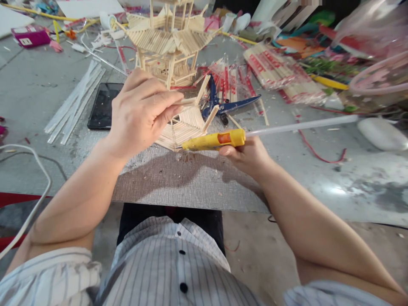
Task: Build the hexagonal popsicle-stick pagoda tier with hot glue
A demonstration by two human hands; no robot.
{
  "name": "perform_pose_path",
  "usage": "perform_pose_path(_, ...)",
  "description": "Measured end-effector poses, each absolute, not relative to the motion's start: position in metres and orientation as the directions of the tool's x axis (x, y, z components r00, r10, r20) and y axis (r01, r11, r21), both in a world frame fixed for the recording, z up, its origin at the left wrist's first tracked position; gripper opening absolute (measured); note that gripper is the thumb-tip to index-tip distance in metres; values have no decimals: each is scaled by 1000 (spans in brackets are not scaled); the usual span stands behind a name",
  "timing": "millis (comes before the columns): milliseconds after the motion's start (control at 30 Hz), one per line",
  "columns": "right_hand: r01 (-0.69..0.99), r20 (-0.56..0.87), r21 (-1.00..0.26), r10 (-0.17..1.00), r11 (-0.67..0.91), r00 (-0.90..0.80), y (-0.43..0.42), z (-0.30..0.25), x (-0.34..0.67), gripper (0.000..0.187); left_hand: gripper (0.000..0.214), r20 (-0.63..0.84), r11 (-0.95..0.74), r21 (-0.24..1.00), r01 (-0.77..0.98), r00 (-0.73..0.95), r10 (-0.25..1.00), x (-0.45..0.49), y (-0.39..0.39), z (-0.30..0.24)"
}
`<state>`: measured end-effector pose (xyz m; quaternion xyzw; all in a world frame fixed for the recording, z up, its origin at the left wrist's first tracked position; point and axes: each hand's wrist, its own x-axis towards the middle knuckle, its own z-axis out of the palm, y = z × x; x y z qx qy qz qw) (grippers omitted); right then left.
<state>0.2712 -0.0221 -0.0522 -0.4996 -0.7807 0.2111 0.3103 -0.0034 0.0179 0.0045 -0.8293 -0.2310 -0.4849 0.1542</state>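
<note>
The left hand [143, 106] pinches a pale stick of the ribbed, angular wooden panel [193, 119], near centre, short posts rising from it. The right hand [247, 155] grasps a yellow glue gun [216, 140], tip at the panel's near corner. Far right, red-printed packets [270, 66] are unreadable. A narrow tabletop [153, 182] strip fronts the near edge.

blocked: tower [159, 41], glue gun [207, 142]; front open

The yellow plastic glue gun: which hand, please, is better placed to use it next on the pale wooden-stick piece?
Probably the right hand: it holds the glue gun, nozzle by the piece's near edge; the left hand seems to steady the piece.
</note>
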Motion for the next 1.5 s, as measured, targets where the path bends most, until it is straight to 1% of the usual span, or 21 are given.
perform_pose_path(67, 546, 276, -758, 934, 356, -226, -22, -48, 272, 66, 21, 886, -833, -110, 542, 434, 165, -3, 20, 4)
perform_pose_path(133, 434, 328, -840, 942, 325, -71, -21, -39, 276, 69, 19, 879, -813, -144, 564, 451, 157, -4, 20, 5)
perform_pose_path(167, 404, 374, -855, 926, 326, 45, -19, -34, 281, 72, 19, 872, -803, -144, 578, 458, 172, -4, 19, 6)
perform_pose_path(233, 399, 442, -867, 831, 299, 337, -12, -22, 297, 75, 18, 862, -787, -137, 602, 464, 205, -5, 17, 7)
perform_pose_path(300, 319, 369, -923, 735, 217, 569, -5, -11, 321, 71, 17, 849, -777, -113, 620, 467, 249, -6, 15, 9)
perform_pose_path(367, 200, 228, -972, 671, 120, 706, 1, -5, 349, 69, 14, 841, -776, -67, 627, 454, 295, -7, 14, 10)
perform_pose_path(433, 203, 157, -979, 596, -11, 787, 3, -3, 376, 68, 12, 850, -776, -31, 630, 425, 311, -7, 13, 10)
perform_pose_path(500, 205, 26, -957, 646, -203, 762, 0, -7, 399, 66, 11, 835, -770, -26, 637, 437, 333, -7, 13, 10)
perform_pose_path(567, 251, -78, -899, 695, -359, 715, -6, -14, 417, 66, 11, 809, -762, -45, 646, 471, 351, -7, 14, 10)
perform_pose_path(667, 291, -219, -827, 752, -482, 622, -17, -27, 435, 59, 10, 790, -757, -69, 650, 499, 356, -7, 14, 9)
perform_pose_path(767, 432, -283, -777, 867, -457, 409, -23, -38, 448, 56, 9, 786, -751, -80, 655, 505, 357, -7, 15, 7)
perform_pose_path(800, 467, -267, -779, 895, -419, 358, -23, -41, 450, 55, 10, 791, -753, -93, 651, 508, 341, -7, 16, 7)
perform_pose_path(867, 486, -220, -794, 918, -365, 331, -21, -44, 452, 54, 11, 790, -752, -108, 650, 516, 333, -7, 16, 7)
perform_pose_path(967, 474, -215, -781, 887, -407, 408, -17, -44, 446, 53, 12, 762, -743, -74, 666, 518, 389, -6, 15, 8)
perform_pose_path(1033, 491, -228, -731, 848, -473, 478, -14, -41, 440, 50, 15, 767, -755, -34, 654, 502, 400, -5, 15, 9)
perform_pose_path(1133, 533, -235, -654, 813, -538, 533, -12, -34, 430, 42, 16, 802, -800, -4, 600, 479, 356, -4, 17, 9)
perform_pose_path(1233, 487, -270, -665, 791, -566, 550, -13, -24, 421, 43, 14, 823, -821, -8, 571, 470, 318, -3, 20, 8)
perform_pose_path(1300, 439, -258, -724, 800, -531, 543, -17, -16, 412, 46, 11, 833, -830, -16, 558, 466, 297, -3, 21, 8)
perform_pose_path(1367, 434, -197, -795, 857, -424, 475, -20, -10, 400, 49, 10, 839, -832, -19, 555, 461, 289, -3, 20, 8)
perform_pose_path(1467, 434, -18, -890, 963, -138, 268, -26, -5, 370, 52, 11, 837, -820, 0, 573, 449, 314, -4, 19, 10)
perform_pose_path(1500, 429, 63, -903, 975, -36, 215, -28, -5, 357, 58, 12, 832, -813, 17, 582, 443, 335, -5, 18, 10)
